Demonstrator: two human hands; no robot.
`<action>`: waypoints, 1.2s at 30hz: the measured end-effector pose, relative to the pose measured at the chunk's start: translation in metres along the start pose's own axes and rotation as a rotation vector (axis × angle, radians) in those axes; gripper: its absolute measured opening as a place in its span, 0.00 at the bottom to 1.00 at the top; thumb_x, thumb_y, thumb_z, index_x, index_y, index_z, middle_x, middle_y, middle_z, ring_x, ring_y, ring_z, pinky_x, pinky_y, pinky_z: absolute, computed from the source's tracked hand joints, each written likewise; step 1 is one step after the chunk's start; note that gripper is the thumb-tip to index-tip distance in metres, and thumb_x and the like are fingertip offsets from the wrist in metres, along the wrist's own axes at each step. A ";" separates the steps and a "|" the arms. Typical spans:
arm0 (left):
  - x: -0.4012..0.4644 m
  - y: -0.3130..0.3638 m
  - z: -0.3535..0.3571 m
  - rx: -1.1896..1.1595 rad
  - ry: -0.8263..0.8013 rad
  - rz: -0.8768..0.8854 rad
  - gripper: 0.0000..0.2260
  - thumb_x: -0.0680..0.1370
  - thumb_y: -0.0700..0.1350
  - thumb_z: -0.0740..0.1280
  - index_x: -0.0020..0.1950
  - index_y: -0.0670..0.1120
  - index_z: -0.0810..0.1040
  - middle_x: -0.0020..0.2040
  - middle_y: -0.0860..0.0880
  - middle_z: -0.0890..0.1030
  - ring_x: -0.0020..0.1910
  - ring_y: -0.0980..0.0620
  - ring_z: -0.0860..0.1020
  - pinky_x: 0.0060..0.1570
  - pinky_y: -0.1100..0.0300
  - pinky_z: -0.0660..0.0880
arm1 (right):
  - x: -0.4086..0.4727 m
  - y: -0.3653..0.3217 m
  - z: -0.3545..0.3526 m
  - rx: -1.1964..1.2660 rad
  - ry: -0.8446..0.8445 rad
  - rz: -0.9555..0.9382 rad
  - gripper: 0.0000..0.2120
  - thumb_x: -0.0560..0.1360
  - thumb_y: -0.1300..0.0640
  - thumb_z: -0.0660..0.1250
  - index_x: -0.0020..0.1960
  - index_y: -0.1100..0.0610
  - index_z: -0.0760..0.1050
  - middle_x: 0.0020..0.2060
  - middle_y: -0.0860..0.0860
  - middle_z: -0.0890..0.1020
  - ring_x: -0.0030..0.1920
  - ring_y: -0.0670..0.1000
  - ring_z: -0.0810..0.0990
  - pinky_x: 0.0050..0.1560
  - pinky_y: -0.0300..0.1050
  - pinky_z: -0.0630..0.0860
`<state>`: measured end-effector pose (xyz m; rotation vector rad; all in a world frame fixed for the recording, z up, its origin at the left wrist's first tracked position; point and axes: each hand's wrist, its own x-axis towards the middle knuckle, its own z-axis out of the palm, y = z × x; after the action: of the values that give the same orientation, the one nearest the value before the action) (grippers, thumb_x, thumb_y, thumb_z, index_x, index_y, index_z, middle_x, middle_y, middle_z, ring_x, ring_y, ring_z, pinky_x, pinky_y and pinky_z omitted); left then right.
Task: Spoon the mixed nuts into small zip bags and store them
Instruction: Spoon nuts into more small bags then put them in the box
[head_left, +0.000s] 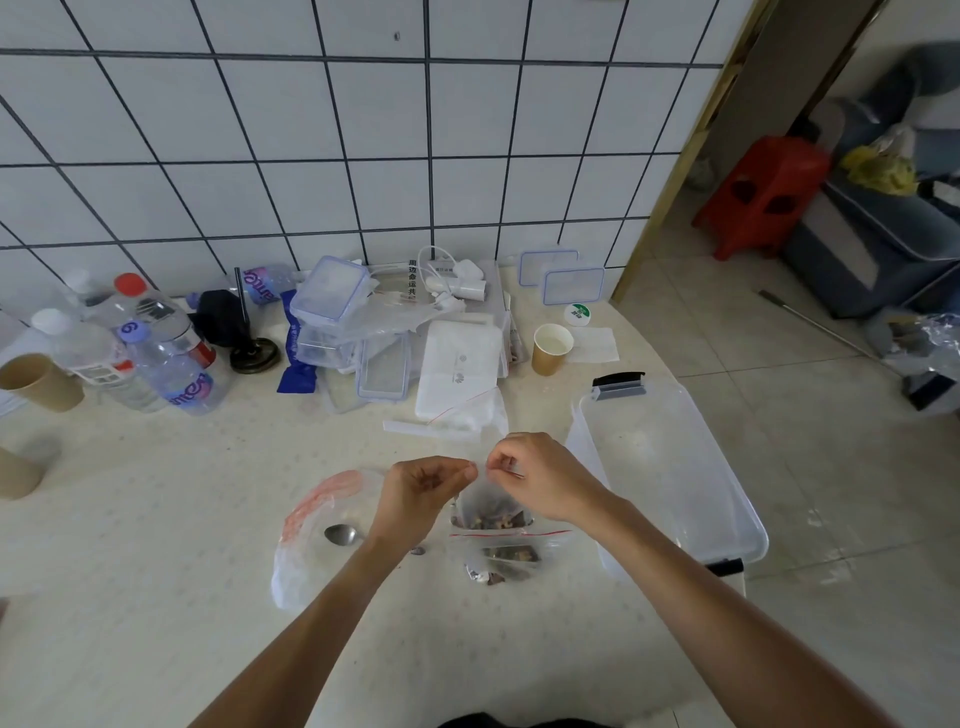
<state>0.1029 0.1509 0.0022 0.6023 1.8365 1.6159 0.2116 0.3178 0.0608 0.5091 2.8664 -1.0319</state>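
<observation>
I hold a small zip bag (488, 501) of mixed nuts off the table (156, 519), my left hand (426, 491) and right hand (540, 480) pinching its top edge, apparently at the seal. Just below it lies another filled bag (506, 553); left, the spoon (341, 534); right, a clear storage box (670, 478).

On the table (156, 519), both hands meet at centre: the left hand (421, 493) at 9 o'clock and the right hand (540, 478) at 3 o'clock of the small zip bag (488, 506). A filled zip bag (506, 556) lies at 6 o'clock of it. The spoon (341, 534) lies at 9 o'clock, the storage box (670, 467) at 3 o'clock, the paper cup (551, 349) at 12 o'clock.
</observation>
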 end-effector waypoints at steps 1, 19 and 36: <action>-0.001 0.000 0.001 0.001 -0.002 0.003 0.03 0.76 0.42 0.77 0.48 0.47 0.89 0.45 0.52 0.89 0.46 0.53 0.87 0.49 0.65 0.80 | -0.001 -0.001 0.001 0.008 0.005 -0.006 0.06 0.79 0.54 0.70 0.50 0.56 0.83 0.46 0.48 0.84 0.46 0.48 0.82 0.50 0.45 0.80; -0.003 0.001 0.005 0.015 -0.001 -0.006 0.04 0.76 0.46 0.75 0.48 0.47 0.88 0.43 0.49 0.88 0.43 0.52 0.85 0.47 0.61 0.80 | 0.001 -0.009 0.006 -0.189 0.090 -0.123 0.07 0.80 0.56 0.66 0.49 0.57 0.82 0.45 0.50 0.83 0.43 0.51 0.79 0.46 0.41 0.68; -0.002 0.000 -0.010 0.049 0.027 -0.067 0.04 0.78 0.48 0.75 0.47 0.48 0.88 0.45 0.51 0.88 0.44 0.58 0.84 0.45 0.70 0.76 | -0.016 0.032 -0.015 -0.446 0.041 -0.301 0.12 0.85 0.56 0.57 0.53 0.57 0.78 0.48 0.51 0.80 0.48 0.50 0.77 0.56 0.45 0.73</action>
<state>0.0975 0.1422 0.0029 0.5368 1.9008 1.5466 0.2382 0.3457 0.0560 0.0689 3.1322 -0.3721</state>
